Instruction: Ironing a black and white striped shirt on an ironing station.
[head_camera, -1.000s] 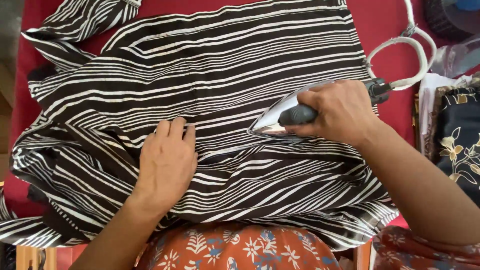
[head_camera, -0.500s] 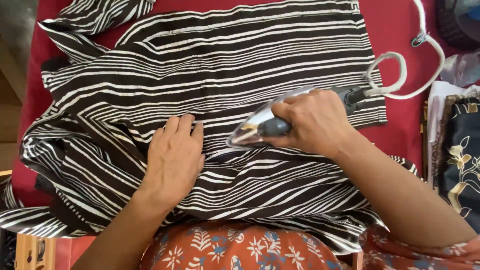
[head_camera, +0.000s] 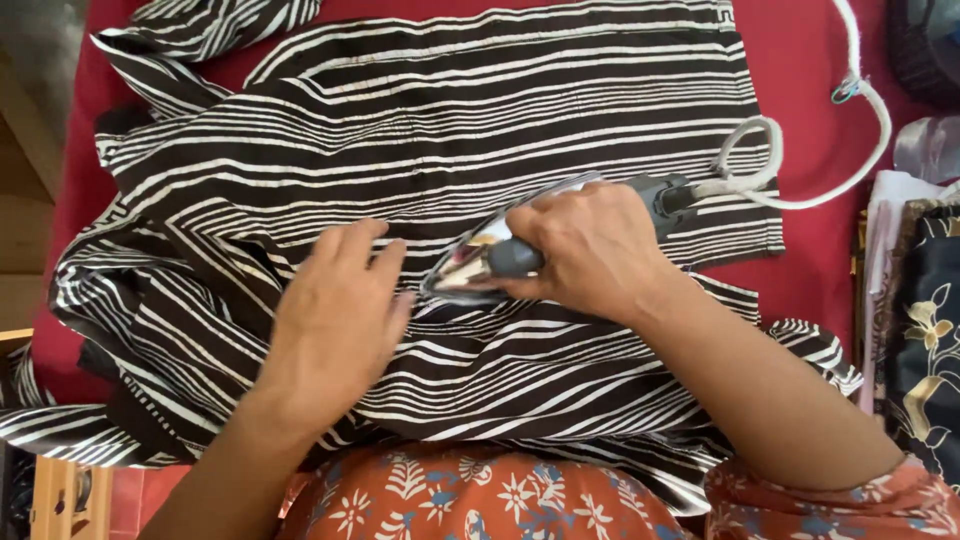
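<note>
I see no packages, labels, signs or screens anywhere around me here; nothing of that kind lies on my worktop or beside it.

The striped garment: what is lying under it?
Under the striped garment a red cover shows around its edges. What the red cover itself rests on is hidden.

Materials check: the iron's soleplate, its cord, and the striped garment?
Iron: soleplate looks like polished metal, since it mirrors the stripes; handle under the right hand is probably grey plastic. Cord: white, matte, seemingly braided fabric sheath. Striped garment: thin woven cloth, soft folds, slight sheen; fibre unclear.
</note>
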